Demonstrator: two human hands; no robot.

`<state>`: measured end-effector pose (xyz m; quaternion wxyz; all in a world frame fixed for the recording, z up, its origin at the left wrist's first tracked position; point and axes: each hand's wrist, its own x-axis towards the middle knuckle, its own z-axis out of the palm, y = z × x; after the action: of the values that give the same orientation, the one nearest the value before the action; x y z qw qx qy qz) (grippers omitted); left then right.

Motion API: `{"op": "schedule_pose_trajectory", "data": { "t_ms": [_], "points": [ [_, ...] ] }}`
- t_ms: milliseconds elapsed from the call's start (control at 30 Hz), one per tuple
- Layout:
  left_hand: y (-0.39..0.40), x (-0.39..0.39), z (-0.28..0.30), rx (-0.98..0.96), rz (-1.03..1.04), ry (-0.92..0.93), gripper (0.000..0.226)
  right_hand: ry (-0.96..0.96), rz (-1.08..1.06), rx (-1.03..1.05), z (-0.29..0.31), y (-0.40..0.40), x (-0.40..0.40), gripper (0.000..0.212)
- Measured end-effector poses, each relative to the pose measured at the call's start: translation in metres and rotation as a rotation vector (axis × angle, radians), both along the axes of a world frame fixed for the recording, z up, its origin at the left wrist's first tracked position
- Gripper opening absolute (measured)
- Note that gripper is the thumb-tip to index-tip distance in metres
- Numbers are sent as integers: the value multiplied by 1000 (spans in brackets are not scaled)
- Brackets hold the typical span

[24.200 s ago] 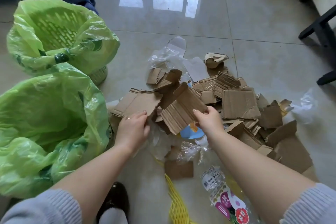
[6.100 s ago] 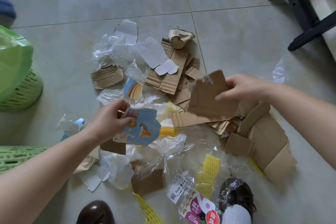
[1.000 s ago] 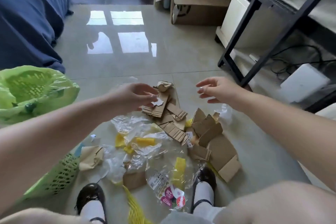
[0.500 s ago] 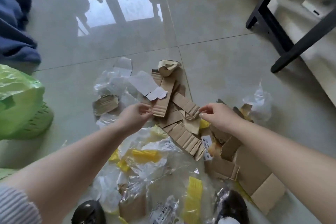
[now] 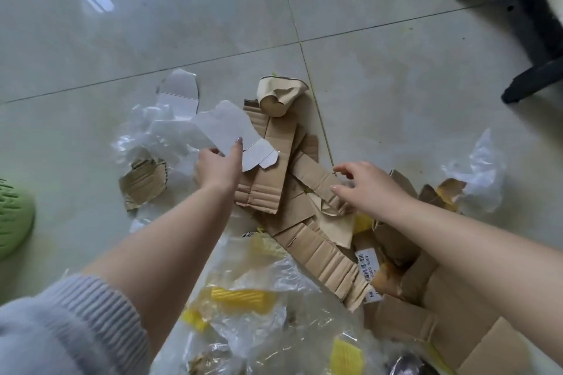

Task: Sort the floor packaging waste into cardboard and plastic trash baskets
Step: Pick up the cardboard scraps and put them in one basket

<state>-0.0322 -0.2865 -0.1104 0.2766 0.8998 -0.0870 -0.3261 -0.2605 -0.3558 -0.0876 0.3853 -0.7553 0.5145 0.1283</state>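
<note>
Mid-sort, with a pickup under way. Left hand [image 5: 217,167] is at the grey-white card sheet [image 5: 225,128]: thumb lies on top of the sheet's near edge, the other fingers seem to go under it, so it reads as a pinch just taking hold. Right hand [image 5: 362,183] hovers with fingers spread and loosely bent, holding nothing; fingertips are just above a torn brown cardboard strip [image 5: 313,175], whether touching I cannot tell. Between the two hands lies a corrugated cardboard panel [image 5: 268,173]; beyond the left fingertips, clear plastic film [image 5: 143,134] and a second pale card piece [image 5: 178,94]. A crumpled brown paper piece [image 5: 278,94] sits beyond both hands. Nearer the body than the wrists: more plastic wrap with yellow foam net [image 5: 243,298], and folded cardboard sheets [image 5: 329,256]. Only the edge of one green basket [image 5: 13,222] shows, well out from the left hand; the other basket is out of view. Judgement: much waste remains, cardboard and plastic both. The next move calls for lifting the card free of the film beneath it, so no plastic rides along, then carrying it to the cardboard basket.
</note>
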Motion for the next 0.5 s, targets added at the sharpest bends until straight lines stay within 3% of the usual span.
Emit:
{"op": "schedule_pose_trajectory", "data": {
  "t_ms": [200, 367, 500],
  "points": [
    [-23, 8, 0, -97, 16, -15, 19, 38, -13, -46, -12, -3, 13, 47],
    [-9, 10, 13, -2, -363, 1, 19, 55, -60, 2, -17, 0, 16, 25],
    [-1, 17, 15, -10, -398, -11, 15, 1, -171, 68, -20, 4, 13, 23]
  ]
}}
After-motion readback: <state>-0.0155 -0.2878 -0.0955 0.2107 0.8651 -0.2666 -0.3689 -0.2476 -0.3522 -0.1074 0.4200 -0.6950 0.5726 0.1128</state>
